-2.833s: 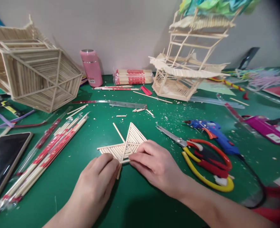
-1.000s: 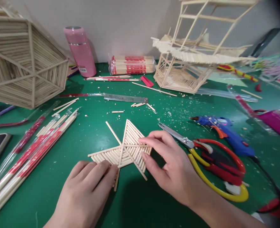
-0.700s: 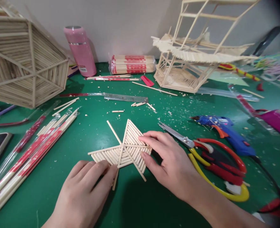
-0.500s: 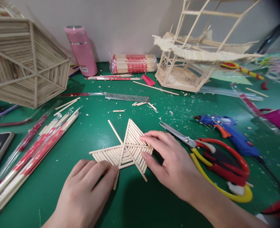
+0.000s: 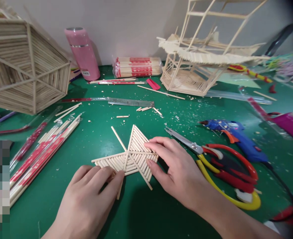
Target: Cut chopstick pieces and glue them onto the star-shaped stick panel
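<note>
Stick panel [image 5: 133, 159] lies on the counter [image 5: 99, 132]; left hand [image 5: 94, 191] curls fingers at its near edge, grip unclear; right hand [image 5: 171, 162] holds its right end, fingers slightly parted. Steadying appears in hand; shifting calls for even pressure.

The left hand [image 5: 89, 191] hides some of the panel [image 5: 139, 141] at near left, the right hand [image 5: 173, 167] some at right. Edges crop the far-left model [image 5: 52, 74], far-right tower [image 5: 201, 57] and purple box [image 5: 290, 126]; pixelation masks the near-left corner.

The single head view looks forward and down from the near side of the desk [image 5: 99, 132], with left hand [image 5: 91, 191] and right hand [image 5: 172, 162] close, far wall [image 5: 126, 30] beyond.
</note>
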The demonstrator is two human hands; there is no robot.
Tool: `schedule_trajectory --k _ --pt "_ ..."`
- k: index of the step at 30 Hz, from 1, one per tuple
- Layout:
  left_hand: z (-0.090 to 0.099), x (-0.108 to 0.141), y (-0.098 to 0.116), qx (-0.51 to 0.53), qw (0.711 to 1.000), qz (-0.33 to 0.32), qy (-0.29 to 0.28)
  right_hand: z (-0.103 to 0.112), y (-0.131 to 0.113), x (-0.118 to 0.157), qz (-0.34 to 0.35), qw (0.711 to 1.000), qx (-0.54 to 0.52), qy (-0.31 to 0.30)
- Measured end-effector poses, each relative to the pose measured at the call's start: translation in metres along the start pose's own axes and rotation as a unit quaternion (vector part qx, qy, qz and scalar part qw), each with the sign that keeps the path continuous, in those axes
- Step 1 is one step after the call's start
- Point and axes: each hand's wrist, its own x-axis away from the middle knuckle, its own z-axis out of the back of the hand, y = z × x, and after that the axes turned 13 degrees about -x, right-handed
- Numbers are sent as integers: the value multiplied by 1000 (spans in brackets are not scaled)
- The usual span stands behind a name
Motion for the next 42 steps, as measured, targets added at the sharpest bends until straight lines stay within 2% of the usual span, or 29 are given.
schedule_trajectory --k 9,19,31,42 --pt "5 -12 3 -4 999 32 -26 1 0 0 -1 1000 -4 -5" --pt "1 -8 4 30 998 39 -33 3 -1 0 -1 1000 -11 -11" --pt "4 -9 9 113 987 113 -33 2 -1 -1 2 1000 -2 -8" --pt "2 -8 8 99 989 105 -27 2 -1 0 2 1000 -4 -6"
